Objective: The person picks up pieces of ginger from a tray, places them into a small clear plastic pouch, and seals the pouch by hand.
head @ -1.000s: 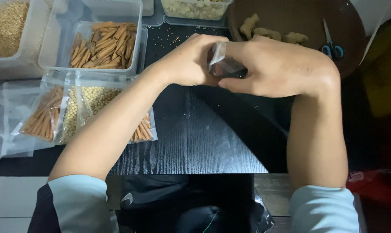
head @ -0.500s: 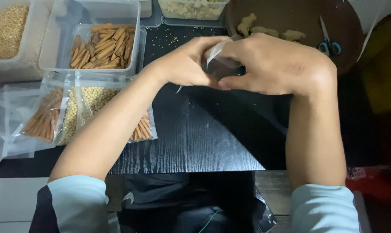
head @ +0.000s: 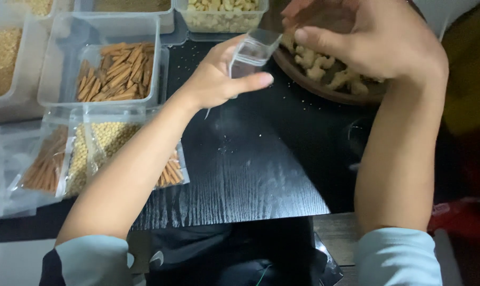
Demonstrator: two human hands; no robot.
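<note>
Pinched in my left hand (head: 216, 79): one small clear bag (head: 253, 50), mouth open, held above the black table (head: 250, 169). My right hand (head: 367, 42) hovers half-curled, empty, over one brown bowl (head: 325, 90) of ginger pieces (head: 317, 63).

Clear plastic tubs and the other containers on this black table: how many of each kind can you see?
Clear rectangular plastic tubs holding dry foods: 5, some cut off by the frame edge
Round brown wooden bowl of pale knobbly pieces: 1
Small clear plastic pouch held open in the left hand: 1
Filled clear pouches lying flat on the table: at least 2
Total: at least 9
</note>
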